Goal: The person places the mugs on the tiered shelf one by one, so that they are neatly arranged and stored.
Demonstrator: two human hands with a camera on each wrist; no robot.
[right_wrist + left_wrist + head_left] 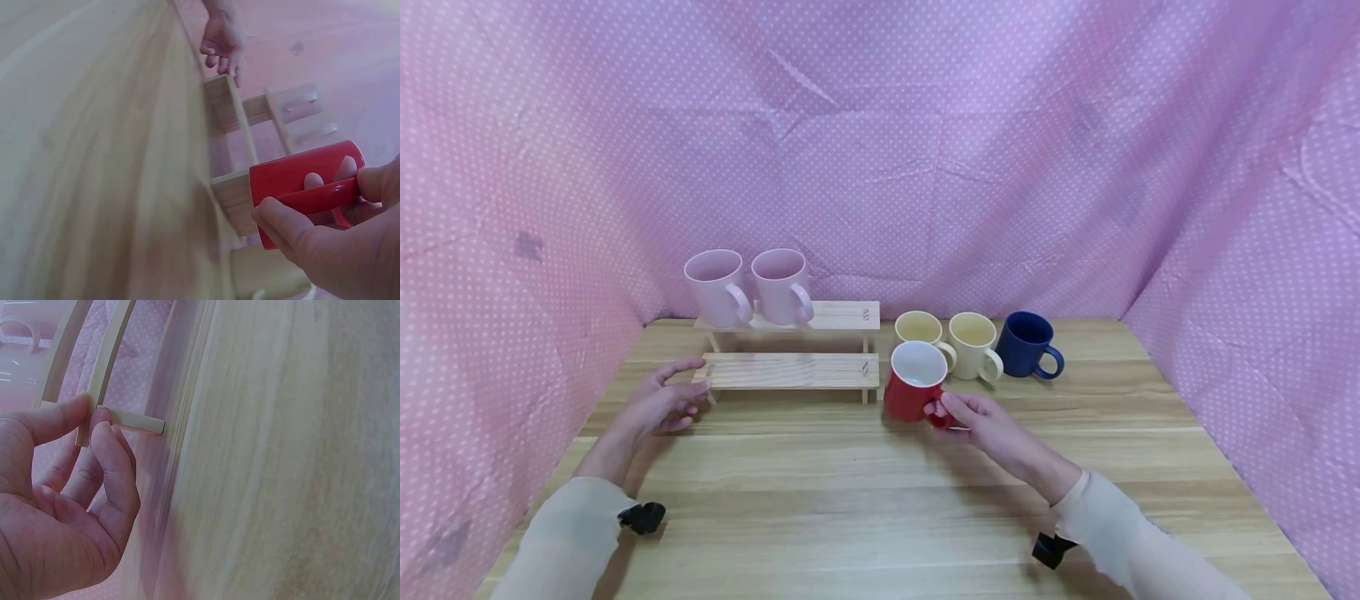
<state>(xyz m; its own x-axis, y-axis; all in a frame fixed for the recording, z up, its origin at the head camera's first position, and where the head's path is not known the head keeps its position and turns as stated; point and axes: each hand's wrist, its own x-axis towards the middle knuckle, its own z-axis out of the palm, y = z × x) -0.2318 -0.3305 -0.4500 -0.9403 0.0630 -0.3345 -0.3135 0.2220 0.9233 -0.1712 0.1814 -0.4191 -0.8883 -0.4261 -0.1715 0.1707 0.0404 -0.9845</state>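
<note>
My right hand (992,429) grips a red mug (907,398) with a white inside by its handle. In the right wrist view the red mug (294,178) is held upright off the table, fingers curled through the handle. The mug is in front of a cream mug (917,323), partly hiding it, and right of a two-tier wooden rack (790,371). At the rack's left end, my left hand (662,400) pinches the lower board; the left wrist view shows thumb and fingertips on both sides of the board's end (97,381).
Two pink mugs (718,296) stand on the left part of the rack's upper tier. Another cream mug (972,350) and a dark blue mug (1018,350) stand to the right on the wooden table (820,508). Pink dotted cloth (880,167) hangs behind and along both sides.
</note>
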